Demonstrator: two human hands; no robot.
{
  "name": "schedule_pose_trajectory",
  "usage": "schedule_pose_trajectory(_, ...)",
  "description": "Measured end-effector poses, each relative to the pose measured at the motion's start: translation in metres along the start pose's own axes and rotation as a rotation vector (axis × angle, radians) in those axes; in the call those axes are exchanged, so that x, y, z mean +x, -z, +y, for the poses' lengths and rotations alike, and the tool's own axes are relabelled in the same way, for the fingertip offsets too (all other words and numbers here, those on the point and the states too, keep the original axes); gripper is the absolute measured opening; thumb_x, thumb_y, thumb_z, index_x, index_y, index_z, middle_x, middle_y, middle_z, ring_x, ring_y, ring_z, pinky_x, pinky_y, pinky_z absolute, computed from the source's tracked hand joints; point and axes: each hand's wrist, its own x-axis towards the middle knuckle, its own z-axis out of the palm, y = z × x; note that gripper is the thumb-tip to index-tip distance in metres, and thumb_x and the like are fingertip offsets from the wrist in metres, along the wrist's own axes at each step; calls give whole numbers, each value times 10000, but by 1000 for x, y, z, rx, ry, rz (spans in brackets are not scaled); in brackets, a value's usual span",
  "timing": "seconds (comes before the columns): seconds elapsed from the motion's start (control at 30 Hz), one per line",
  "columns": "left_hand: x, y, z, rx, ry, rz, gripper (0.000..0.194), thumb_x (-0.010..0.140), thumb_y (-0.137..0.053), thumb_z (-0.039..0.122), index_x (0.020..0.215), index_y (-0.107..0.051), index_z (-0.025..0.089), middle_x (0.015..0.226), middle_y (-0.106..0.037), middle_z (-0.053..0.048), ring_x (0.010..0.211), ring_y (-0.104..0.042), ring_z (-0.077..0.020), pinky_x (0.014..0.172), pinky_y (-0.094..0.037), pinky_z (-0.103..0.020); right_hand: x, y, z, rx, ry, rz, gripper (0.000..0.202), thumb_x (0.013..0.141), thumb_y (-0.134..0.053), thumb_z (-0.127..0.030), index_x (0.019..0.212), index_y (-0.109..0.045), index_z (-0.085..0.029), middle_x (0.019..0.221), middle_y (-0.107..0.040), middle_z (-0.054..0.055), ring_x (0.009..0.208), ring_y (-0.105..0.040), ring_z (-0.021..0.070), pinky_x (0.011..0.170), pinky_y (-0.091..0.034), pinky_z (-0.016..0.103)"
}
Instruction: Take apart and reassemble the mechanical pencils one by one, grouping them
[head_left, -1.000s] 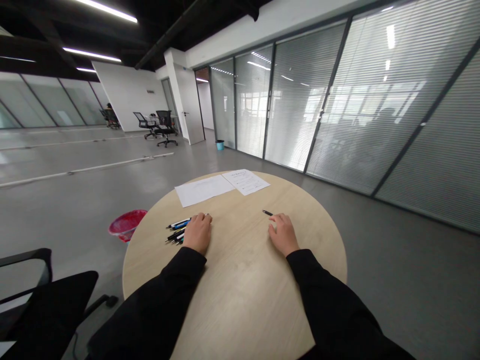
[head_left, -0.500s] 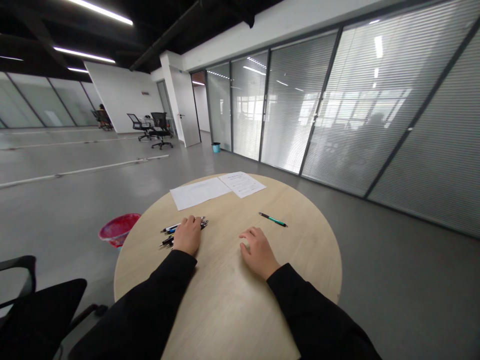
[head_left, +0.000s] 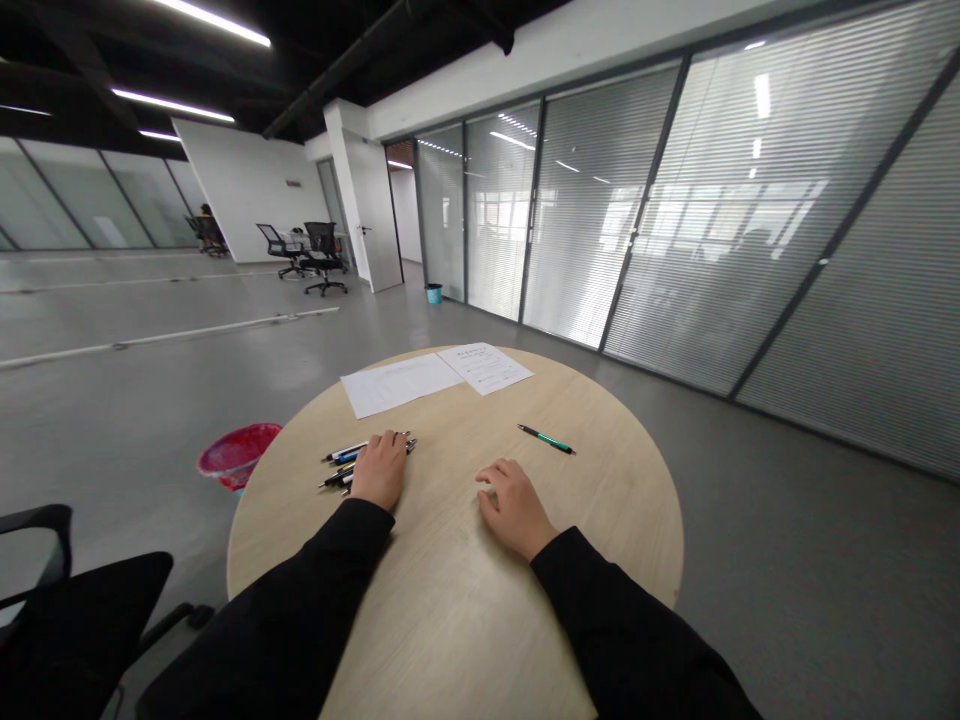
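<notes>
Pens (head_left: 346, 459) in a messy pile, left side of the round worktop (head_left: 465, 620), left hand (head_left: 380, 470) draped over them, can't tell if it's gripping, right hand (head_left: 516, 510) loosely curled, thumb and fingers apart, green pen (head_left: 547, 439) just beyond it, papers (head_left: 401, 384) near the far edge

A cluster of pens (head_left: 346, 459) is spread on the left of the surface (head_left: 450, 620), partly covered by the left fingers (head_left: 386, 444). One pen (head_left: 546, 438) is placed rightward, beyond the right fingers (head_left: 498, 471). Behind, two sheets (head_left: 401, 384) are laid side by side.
</notes>
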Motion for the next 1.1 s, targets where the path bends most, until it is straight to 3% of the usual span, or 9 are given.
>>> schedule_pose_trajectory(0.4, -1, 0, 1, -1, -23, 45, 289, 941, -357, 61, 1037, -619, 138, 1015, -591, -139, 923, -554, -285, 756, -438, -364, 0, 1, 1, -5, 4, -1, 181, 830, -595, -98, 978, -666, -176, 959, -624, 72, 968, -527, 230, 885, -444, 372)
schedule_pose_trajectory(0.8, 1, 15, 4, -175, -73, 261, 310, 963, -384, 143, 1178, -607, 164, 1129, -611, -151, 991, -535, -303, 869, -393, -422, 1, 4, -2, 12, -6, -22, 175, 833, -595, -94, 972, -665, -174, 964, -621, 68, 983, -524, 220, 902, -438, 359)
schedule_pose_trajectory(1.1, -1, 14, 12, -356, -147, 279, 289, 974, -390, 167, 1148, -620, 183, 1111, -635, -141, 1005, -550, -279, 895, -417, -418, 1, 2, 0, 12, -11, -50, 158, 839, -583, -100, 953, -665, -171, 962, -622, 68, 982, -529, 216, 906, -433, 356)
